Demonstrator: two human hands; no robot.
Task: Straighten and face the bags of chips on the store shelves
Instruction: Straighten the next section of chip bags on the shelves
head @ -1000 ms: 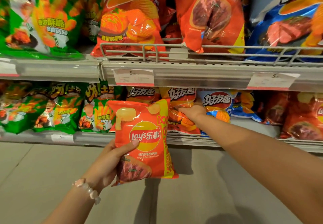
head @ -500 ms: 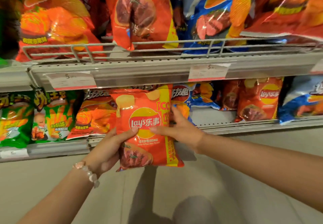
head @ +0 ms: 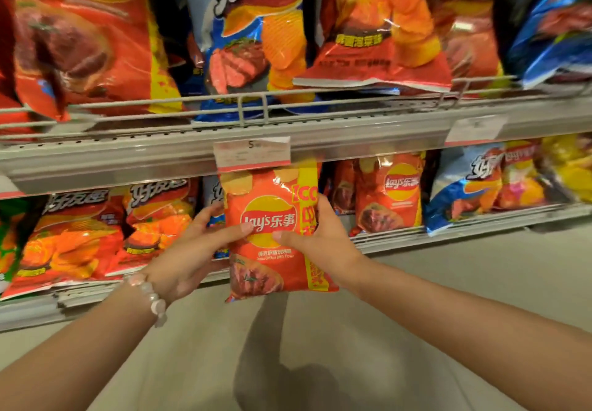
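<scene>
I hold a small red Lay's chip bag (head: 272, 212) upright and label-forward in front of the lower shelf (head: 448, 234). My left hand (head: 189, 250) grips its left edge, thumb across the logo. My right hand (head: 317, 237) grips its right edge, thumb on the front and fingers curled behind. More red Lay's bags (head: 389, 192) stand on the lower shelf just to the right. Orange bags (head: 73, 237) lean on that shelf to the left.
An upper shelf with a wire rail (head: 256, 109) carries large red, blue and orange chip bags (head: 253, 32); one orange bag (head: 374, 26) hangs out over the rail. A price tag (head: 253, 154) sits just above the held bag. Blue and yellow bags (head: 464, 186) fill the lower right.
My right hand left the shelf bags and took hold of the Lay's bag's right edge. Both hands carried the bag rightwards along the shelf, and the view turned right.
</scene>
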